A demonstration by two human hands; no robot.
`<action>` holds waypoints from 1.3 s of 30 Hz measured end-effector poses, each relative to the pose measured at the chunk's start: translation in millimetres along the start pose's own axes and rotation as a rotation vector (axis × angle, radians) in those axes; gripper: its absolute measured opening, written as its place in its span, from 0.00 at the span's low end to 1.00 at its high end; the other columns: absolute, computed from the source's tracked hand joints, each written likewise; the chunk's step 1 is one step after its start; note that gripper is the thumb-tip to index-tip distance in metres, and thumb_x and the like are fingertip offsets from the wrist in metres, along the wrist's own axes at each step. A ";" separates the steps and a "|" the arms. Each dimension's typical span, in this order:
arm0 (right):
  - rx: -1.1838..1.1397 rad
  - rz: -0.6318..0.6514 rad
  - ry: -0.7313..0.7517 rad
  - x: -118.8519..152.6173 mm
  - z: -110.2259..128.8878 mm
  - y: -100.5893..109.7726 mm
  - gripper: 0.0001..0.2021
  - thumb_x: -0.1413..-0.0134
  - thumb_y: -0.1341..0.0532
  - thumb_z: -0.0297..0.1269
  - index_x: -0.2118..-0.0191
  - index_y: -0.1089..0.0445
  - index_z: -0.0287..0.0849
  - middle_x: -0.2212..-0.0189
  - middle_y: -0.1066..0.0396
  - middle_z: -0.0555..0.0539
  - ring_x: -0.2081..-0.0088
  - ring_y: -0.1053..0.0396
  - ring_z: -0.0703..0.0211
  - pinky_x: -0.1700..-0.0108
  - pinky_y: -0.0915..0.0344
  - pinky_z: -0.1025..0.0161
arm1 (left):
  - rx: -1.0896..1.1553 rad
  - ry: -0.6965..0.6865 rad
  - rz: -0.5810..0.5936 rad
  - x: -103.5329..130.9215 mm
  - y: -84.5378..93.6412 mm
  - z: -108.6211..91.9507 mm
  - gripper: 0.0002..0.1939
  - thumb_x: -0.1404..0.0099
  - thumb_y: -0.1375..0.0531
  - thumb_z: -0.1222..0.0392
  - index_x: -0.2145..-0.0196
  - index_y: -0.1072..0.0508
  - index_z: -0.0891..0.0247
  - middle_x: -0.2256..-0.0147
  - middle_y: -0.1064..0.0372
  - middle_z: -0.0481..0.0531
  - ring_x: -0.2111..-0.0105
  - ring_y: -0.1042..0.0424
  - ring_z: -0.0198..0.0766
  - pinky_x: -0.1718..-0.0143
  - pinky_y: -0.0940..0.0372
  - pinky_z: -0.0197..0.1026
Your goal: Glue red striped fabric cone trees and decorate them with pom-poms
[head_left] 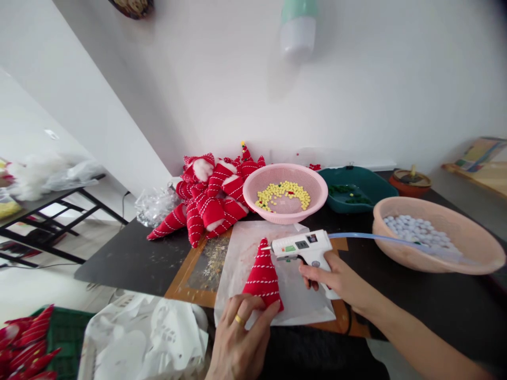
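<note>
My left hand [243,335] grips the wide bottom end of a red cone-shaped fabric hat [263,274] with white stitched stripes. The hat lies on a white sheet [304,301], its tip pointing away from me. In my right hand [330,274] is a white hot glue gun [303,247], held by its handle with a finger at the trigger. Its nozzle is beside the hat's tip; whether they touch I cannot tell. A long translucent bluish glue stick [356,236] runs out of the gun's back toward the right.
Behind the sheet stand a pink basket [253,182] of yellow pompoms, a teal basin [372,182] with green pieces and a peach basket [483,243] of white balls. Striped red cones [209,206] are piled back left. A white basket [89,348] and green crate [71,338] stand below left.
</note>
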State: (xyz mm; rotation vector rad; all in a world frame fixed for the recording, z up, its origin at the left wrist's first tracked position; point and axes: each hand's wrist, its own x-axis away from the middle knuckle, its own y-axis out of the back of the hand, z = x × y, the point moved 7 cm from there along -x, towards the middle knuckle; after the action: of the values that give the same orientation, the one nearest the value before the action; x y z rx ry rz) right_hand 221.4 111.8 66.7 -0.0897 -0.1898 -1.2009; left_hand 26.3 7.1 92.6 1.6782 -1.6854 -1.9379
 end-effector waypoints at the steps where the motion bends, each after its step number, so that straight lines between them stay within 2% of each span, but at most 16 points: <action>1: -0.011 -0.015 0.012 -0.7 3.1 1.0 0.17 0.45 0.33 0.51 0.65 0.28 0.41 0.74 0.27 0.48 0.71 0.30 0.57 0.68 0.35 0.62 | 0.002 -0.001 -0.001 -0.4 0.1 -0.3 0.22 0.34 0.42 0.76 0.46 0.24 0.61 0.59 0.30 0.56 0.58 0.31 0.41 0.58 0.30 0.43; 6: 0.034 -0.005 0.079 -7.1 13.9 0.0 0.18 0.44 0.35 0.52 0.68 0.28 0.39 0.72 0.26 0.46 0.71 0.32 0.59 0.66 0.34 0.61 | 0.021 -0.003 -0.009 1.0 -2.4 0.4 0.21 0.34 0.43 0.76 0.47 0.24 0.61 0.59 0.30 0.56 0.58 0.31 0.40 0.58 0.30 0.42; 16: 0.150 -0.030 0.096 -23.8 0.3 0.7 0.16 0.40 0.37 0.48 0.71 0.30 0.41 0.75 0.29 0.49 0.72 0.33 0.60 0.69 0.37 0.63 | -0.005 -0.032 -0.013 -2.9 2.0 -6.1 0.20 0.34 0.43 0.76 0.49 0.23 0.61 0.61 0.29 0.56 0.61 0.30 0.41 0.60 0.29 0.42; 26: 0.275 -0.037 0.108 -21.2 4.9 -1.6 0.17 0.40 0.38 0.49 0.73 0.35 0.43 0.79 0.34 0.52 0.75 0.37 0.61 0.70 0.41 0.63 | -0.003 -0.040 -0.025 -3.6 2.9 -5.0 0.20 0.35 0.42 0.76 0.49 0.23 0.62 0.61 0.29 0.56 0.60 0.30 0.41 0.60 0.29 0.42; 33: 0.272 -0.050 0.112 -19.5 1.0 1.2 0.17 0.40 0.38 0.48 0.74 0.35 0.43 0.79 0.35 0.52 0.75 0.37 0.61 0.70 0.42 0.62 | -0.006 -0.040 -0.023 -3.6 2.4 -5.9 0.19 0.34 0.42 0.75 0.49 0.23 0.62 0.61 0.29 0.56 0.60 0.31 0.41 0.60 0.29 0.43; 39: 0.152 -0.021 0.050 -19.2 -7.8 2.3 0.17 0.41 0.37 0.49 0.74 0.31 0.42 0.78 0.31 0.49 0.75 0.34 0.60 0.72 0.40 0.63 | 0.017 -0.025 -0.015 -3.3 2.3 -4.4 0.20 0.34 0.43 0.76 0.49 0.23 0.63 0.60 0.29 0.56 0.60 0.31 0.41 0.59 0.30 0.42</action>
State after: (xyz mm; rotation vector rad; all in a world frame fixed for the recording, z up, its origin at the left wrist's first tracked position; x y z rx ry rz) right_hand 217.7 128.9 55.4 0.0749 -0.2378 -1.2044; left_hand 29.6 5.5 97.4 1.6844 -1.7075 -1.9653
